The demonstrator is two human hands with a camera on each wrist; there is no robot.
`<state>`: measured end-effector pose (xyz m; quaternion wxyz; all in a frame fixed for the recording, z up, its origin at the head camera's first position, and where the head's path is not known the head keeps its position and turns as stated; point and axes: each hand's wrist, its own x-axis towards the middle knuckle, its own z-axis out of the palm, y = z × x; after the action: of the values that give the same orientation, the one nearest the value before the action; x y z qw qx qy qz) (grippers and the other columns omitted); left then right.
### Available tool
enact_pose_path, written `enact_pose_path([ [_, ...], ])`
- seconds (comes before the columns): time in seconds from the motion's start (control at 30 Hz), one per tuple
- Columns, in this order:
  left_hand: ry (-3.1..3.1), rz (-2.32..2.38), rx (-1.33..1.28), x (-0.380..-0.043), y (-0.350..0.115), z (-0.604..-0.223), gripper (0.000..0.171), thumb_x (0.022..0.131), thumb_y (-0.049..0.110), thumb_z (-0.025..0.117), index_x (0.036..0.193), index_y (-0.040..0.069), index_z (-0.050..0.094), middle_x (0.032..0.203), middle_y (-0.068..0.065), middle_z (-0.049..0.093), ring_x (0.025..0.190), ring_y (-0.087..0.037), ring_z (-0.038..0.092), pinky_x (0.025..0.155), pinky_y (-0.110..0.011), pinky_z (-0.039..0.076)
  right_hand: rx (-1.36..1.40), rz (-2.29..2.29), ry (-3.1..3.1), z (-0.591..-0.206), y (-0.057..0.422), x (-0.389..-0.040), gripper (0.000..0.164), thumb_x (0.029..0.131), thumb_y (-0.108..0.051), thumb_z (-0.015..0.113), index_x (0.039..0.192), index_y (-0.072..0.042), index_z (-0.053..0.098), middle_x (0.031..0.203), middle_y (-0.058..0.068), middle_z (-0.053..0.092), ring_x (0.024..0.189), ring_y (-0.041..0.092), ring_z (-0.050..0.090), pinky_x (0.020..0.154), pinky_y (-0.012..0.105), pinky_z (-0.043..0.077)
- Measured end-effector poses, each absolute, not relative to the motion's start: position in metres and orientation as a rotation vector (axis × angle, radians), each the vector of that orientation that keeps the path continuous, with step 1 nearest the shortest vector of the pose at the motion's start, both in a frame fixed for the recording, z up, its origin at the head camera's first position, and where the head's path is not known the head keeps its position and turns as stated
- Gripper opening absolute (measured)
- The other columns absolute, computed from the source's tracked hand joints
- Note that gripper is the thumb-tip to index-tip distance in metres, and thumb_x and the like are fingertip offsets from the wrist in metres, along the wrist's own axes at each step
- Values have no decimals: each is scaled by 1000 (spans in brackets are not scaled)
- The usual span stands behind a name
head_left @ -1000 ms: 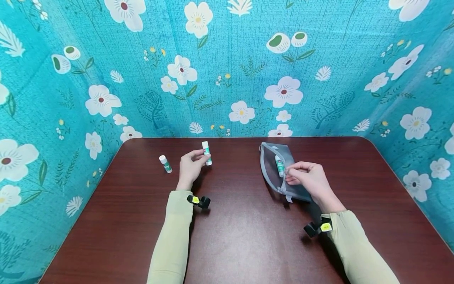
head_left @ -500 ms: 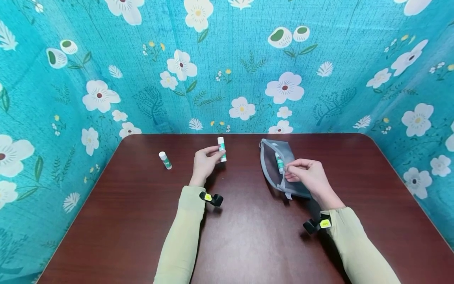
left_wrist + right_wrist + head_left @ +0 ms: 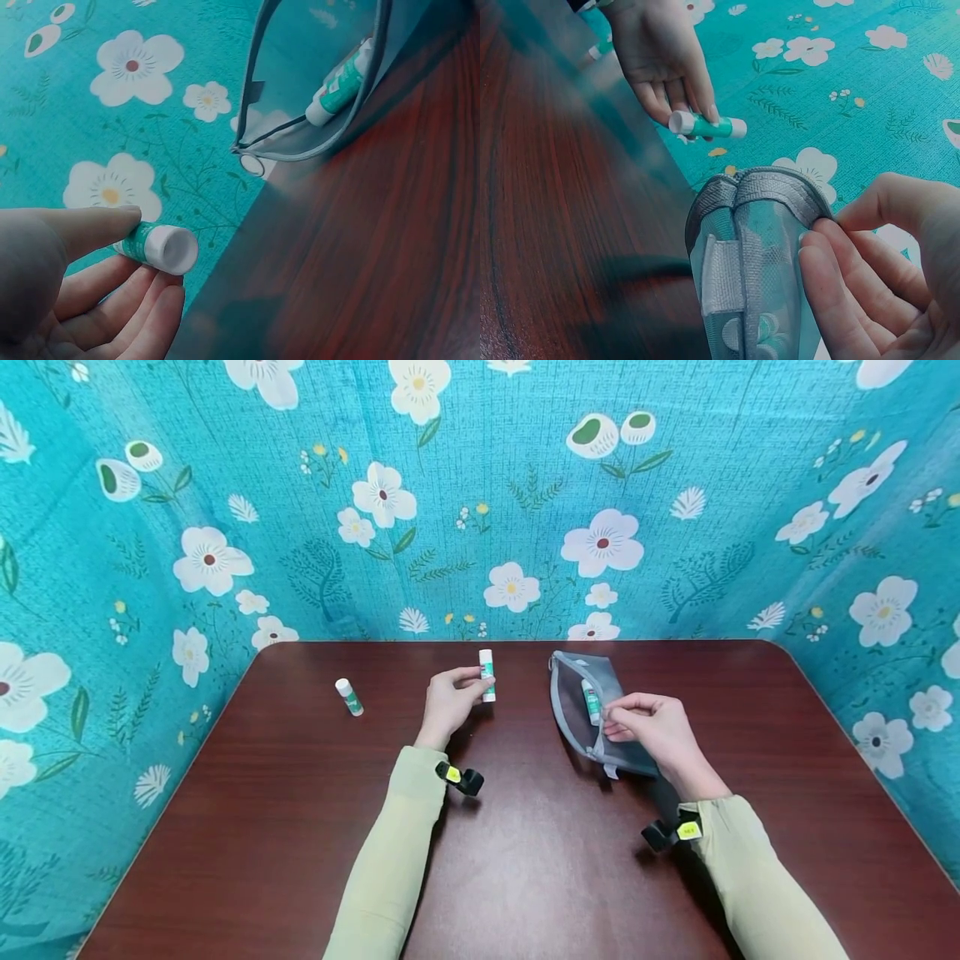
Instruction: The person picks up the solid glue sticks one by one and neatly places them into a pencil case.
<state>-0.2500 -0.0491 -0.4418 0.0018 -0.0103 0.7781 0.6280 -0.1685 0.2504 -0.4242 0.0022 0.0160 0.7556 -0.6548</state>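
My left hand (image 3: 448, 703) pinches a white-and-green glue stick (image 3: 487, 677) between thumb and fingers, upright above the table and left of the pouch. In the left wrist view the white end of that glue stick (image 3: 174, 249) faces the camera. My right hand (image 3: 652, 731) pinches the edge of a grey mesh zip pouch (image 3: 630, 758), whose mouth gapes toward the left. Inside the pouch lies another glue stick (image 3: 591, 703), also seen as a green glue stick (image 3: 345, 84) in the left wrist view. The right wrist view shows the pouch's zip end and fabric tab (image 3: 724, 276) close up.
A third glue stick (image 3: 349, 697) lies on the dark wooden table (image 3: 525, 860) to the left of my left hand. Behind the table hangs a teal flowered cloth (image 3: 465, 485), which also runs along both sides.
My left hand has carried its glue stick rightward, closer to the pouch. The right hand stays at the pouch's edge, nearly still. The view has tilted slightly.
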Motion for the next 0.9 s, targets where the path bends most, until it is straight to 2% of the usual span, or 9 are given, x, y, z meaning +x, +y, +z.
enact_pose_path([
  [0.47, 2411, 1915, 18, -246, -31, -445, 35, 90, 18, 81, 122, 4, 74, 98, -9, 75, 79, -18, 74, 76, -34, 61, 53, -2041, 2395, -424, 251, -168, 34, 97, -13, 72, 113, 17, 67, 87, 11, 75, 74, 19, 74, 71, 34, 61],
  [0.9, 2373, 1911, 80, -244, -12, -446, 32, 90, 16, 81, 120, 5, 75, 94, -7, 75, 77, -18, 73, 78, -38, 61, 64, -2044, 2400, -425, 254, -169, 34, 97, -13, 71, 115, 16, 67, 88, 10, 75, 74, 19, 74, 71, 34, 61],
])
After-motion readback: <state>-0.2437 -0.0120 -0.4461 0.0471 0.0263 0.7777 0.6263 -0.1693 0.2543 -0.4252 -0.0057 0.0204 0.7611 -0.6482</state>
